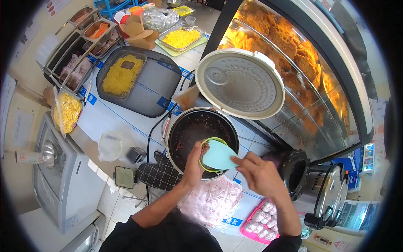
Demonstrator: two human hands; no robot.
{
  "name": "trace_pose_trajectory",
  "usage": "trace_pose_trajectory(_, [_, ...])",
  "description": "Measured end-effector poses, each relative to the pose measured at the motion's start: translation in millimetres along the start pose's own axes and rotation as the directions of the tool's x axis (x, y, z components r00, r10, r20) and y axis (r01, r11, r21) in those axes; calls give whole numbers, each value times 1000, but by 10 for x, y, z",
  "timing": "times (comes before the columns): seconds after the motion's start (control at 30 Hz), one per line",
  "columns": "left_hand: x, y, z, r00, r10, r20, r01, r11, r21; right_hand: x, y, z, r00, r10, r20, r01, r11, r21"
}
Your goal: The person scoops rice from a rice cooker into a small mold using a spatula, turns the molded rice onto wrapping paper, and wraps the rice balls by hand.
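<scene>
My left hand [192, 168] grips a small green bowl [216, 139] by its side, over the near part of an open rice cooker [201, 114]. Reddish-brown rice shows in the bowl; the rest of its contents is covered by a light-blue rice paddle [219, 155]. The paddle's handle end is in my right hand [261, 174], and its broad blade lies across the bowl's mouth. Dark rice grains cling to the cooker's inner wall. The cooker's lid [247, 86] stands raised behind it.
Printed paper wrappers [212, 199] lie before the cooker, beside a black checked oven mitt [153, 174]. A pink tray [247, 230] holds several wrapped balls. At right stand a Miyako pot [321, 185] and a glass case [289, 63] of fried food. Yellow rice [119, 80] sits back left.
</scene>
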State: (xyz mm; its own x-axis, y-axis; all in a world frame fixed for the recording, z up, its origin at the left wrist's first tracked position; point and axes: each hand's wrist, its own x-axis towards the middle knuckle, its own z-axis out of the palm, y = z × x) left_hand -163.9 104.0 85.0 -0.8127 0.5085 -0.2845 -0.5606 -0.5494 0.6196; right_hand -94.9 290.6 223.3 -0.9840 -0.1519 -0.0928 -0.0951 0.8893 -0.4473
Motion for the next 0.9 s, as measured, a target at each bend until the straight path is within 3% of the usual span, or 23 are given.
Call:
trace_pose_trajectory(0.13, [-23, 57, 4, 998, -54, -18, 53, 997, -52, -80, 25, -411, 999, -23, -23, 23, 999, 41])
trace_pose_trajectory(0.2, [-16, 51, -44, 997, -69, 27, 71, 993, -98, -114, 1, -448, 999, 35, 20, -34, 998, -58])
trace_pose_trajectory(0.33, [-22, -19, -102, 1000, 12, 10, -13, 996, 91, -53, -100, -271, 988, 29, 150, -1, 983, -183])
trace_pose_trajectory(0.47, [-63, -95, -121, 1000, 9, -25, -6, 989, 149, -7, -156, -205, 972, 50, 231, 10, 968, -252])
trace_pose_trajectory(0.53, [-102, -75, -98, 990, -126, -59, 127, 992, 18, 28, -155, -280, 971, 21, 239, 43, 964, -262])
trace_pose_trajectory(0.77, [-109, -67, -161, 974, -226, -22, 226, 974, 0, 80, -349, -549, 989, 5, 147, 38, 957, -288])
trace_pose_trajectory(0.83, [-130, -48, -206, 945, -326, 33, 328, 943, -52, 131, -184, -276, 969, -90, 232, 137, 971, -197])
trace_pose_trajectory(0.9, [-176, -138, -275, 938, -346, 28, 347, 937, -32, 121, -179, -399, 964, -95, 247, 137, 978, -158])
